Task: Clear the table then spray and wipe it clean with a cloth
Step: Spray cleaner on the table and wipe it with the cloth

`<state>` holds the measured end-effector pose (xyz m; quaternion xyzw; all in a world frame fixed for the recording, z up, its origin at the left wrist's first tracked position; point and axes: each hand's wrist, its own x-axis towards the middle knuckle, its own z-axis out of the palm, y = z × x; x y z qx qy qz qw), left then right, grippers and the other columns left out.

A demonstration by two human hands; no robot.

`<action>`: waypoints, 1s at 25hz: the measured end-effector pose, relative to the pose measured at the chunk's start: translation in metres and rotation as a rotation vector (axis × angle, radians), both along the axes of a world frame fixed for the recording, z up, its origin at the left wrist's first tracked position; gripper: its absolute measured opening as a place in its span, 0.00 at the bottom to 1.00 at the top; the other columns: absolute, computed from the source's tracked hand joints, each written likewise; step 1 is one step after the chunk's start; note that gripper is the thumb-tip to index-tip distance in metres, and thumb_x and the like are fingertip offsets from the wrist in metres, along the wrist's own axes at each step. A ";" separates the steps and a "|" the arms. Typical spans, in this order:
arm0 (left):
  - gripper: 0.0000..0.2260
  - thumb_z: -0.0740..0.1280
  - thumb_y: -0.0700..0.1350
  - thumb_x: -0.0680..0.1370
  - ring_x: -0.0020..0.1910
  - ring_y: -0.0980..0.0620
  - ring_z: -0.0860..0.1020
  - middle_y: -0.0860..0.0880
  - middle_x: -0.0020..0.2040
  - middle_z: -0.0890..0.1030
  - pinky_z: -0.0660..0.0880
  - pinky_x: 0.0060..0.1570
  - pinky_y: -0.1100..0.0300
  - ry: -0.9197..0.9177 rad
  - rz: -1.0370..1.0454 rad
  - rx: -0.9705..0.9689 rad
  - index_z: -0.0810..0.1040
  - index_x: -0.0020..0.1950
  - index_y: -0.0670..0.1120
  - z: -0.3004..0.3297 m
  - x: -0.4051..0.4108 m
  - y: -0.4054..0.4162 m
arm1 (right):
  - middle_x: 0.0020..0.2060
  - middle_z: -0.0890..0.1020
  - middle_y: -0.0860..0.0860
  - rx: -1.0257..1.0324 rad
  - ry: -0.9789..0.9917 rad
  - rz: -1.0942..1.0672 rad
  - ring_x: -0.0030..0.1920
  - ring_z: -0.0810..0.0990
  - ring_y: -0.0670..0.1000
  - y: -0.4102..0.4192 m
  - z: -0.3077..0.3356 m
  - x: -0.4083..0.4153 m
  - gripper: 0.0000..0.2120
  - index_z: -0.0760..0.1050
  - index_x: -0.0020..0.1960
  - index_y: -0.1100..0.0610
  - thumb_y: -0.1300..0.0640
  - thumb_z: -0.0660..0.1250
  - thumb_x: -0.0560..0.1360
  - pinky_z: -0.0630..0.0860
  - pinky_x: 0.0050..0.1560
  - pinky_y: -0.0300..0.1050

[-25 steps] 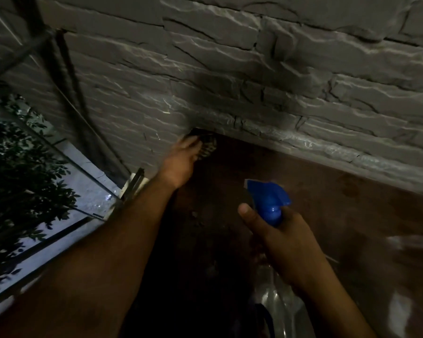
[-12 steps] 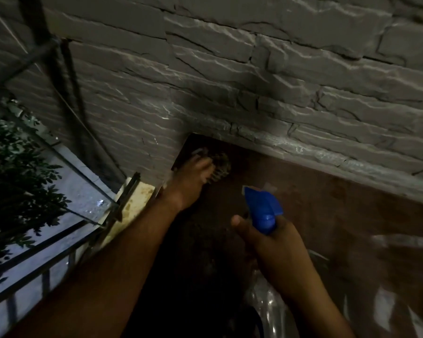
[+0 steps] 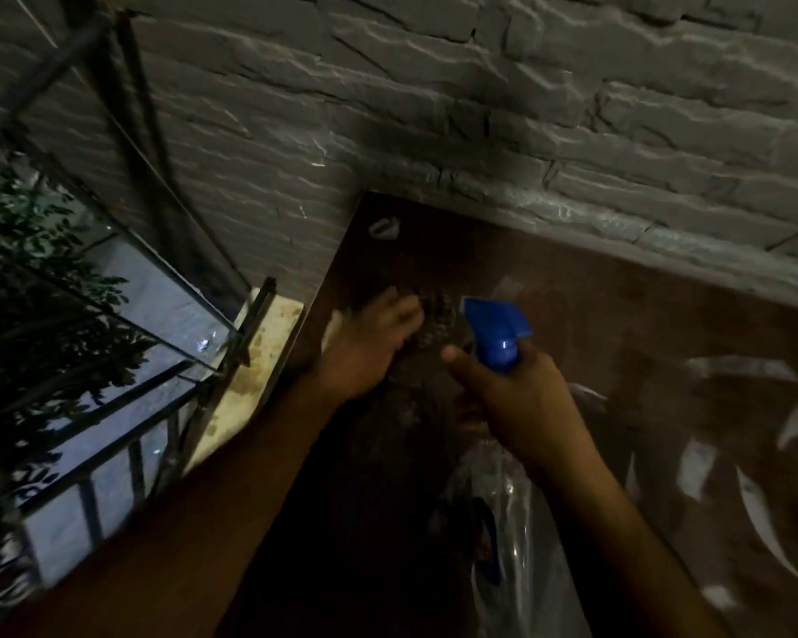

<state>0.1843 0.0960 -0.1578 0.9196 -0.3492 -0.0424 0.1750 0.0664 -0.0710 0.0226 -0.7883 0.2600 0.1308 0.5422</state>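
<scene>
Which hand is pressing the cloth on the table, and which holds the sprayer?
The left hand presses the dark patterned cloth flat on the brown table near its left edge. The right hand grips the blue-headed spray bottle above the surface.

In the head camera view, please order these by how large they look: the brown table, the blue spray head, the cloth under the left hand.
1. Brown table, by far the largest.
2. Blue spray head, gripped by the right hand.
3. Cloth, though the left hand covers most of it, so its true size is unsure.
</scene>
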 end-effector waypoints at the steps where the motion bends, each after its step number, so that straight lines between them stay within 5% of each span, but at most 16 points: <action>1: 0.22 0.54 0.43 0.78 0.75 0.45 0.58 0.49 0.75 0.64 0.61 0.69 0.40 0.032 -0.059 -0.018 0.67 0.73 0.49 0.000 -0.020 0.014 | 0.37 0.85 0.55 -0.011 0.012 0.030 0.38 0.85 0.57 0.001 0.002 -0.006 0.28 0.77 0.44 0.51 0.30 0.67 0.56 0.82 0.46 0.64; 7: 0.21 0.60 0.34 0.77 0.73 0.40 0.62 0.44 0.74 0.66 0.61 0.71 0.44 0.097 0.422 -0.084 0.70 0.71 0.43 0.009 0.056 0.039 | 0.36 0.84 0.54 -0.058 0.060 0.117 0.36 0.84 0.52 -0.001 -0.004 -0.029 0.23 0.76 0.46 0.51 0.34 0.67 0.63 0.83 0.46 0.58; 10: 0.23 0.59 0.38 0.79 0.76 0.47 0.55 0.51 0.77 0.60 0.57 0.72 0.42 0.074 0.113 0.033 0.65 0.74 0.49 0.018 -0.015 0.002 | 0.34 0.83 0.53 -0.051 0.048 0.112 0.36 0.83 0.54 -0.004 -0.008 -0.038 0.23 0.76 0.44 0.53 0.35 0.67 0.63 0.81 0.46 0.60; 12: 0.22 0.59 0.39 0.79 0.76 0.50 0.54 0.53 0.76 0.60 0.56 0.72 0.48 0.074 0.005 -0.087 0.66 0.73 0.51 0.019 -0.062 0.030 | 0.31 0.81 0.50 -0.035 0.044 0.129 0.34 0.81 0.52 -0.006 -0.009 -0.050 0.19 0.75 0.42 0.52 0.37 0.69 0.65 0.80 0.46 0.59; 17: 0.22 0.60 0.32 0.78 0.75 0.39 0.58 0.45 0.74 0.65 0.55 0.74 0.46 0.141 0.478 -0.162 0.69 0.71 0.45 0.021 0.010 0.058 | 0.30 0.80 0.49 -0.039 0.044 0.182 0.32 0.80 0.50 -0.013 -0.017 -0.081 0.24 0.74 0.40 0.51 0.31 0.69 0.62 0.80 0.42 0.56; 22: 0.24 0.60 0.36 0.78 0.76 0.52 0.55 0.54 0.75 0.62 0.51 0.73 0.50 0.055 0.283 -0.153 0.67 0.72 0.53 0.023 -0.085 0.026 | 0.26 0.79 0.45 -0.014 0.011 0.222 0.30 0.77 0.46 -0.012 -0.022 -0.104 0.17 0.75 0.34 0.47 0.34 0.70 0.63 0.78 0.39 0.53; 25: 0.21 0.60 0.36 0.80 0.76 0.46 0.57 0.49 0.76 0.63 0.49 0.72 0.57 0.099 0.539 -0.148 0.68 0.73 0.48 0.023 -0.064 0.079 | 0.33 0.79 0.46 -0.028 0.084 0.337 0.36 0.78 0.49 -0.009 -0.026 -0.129 0.22 0.73 0.39 0.45 0.30 0.68 0.57 0.79 0.44 0.54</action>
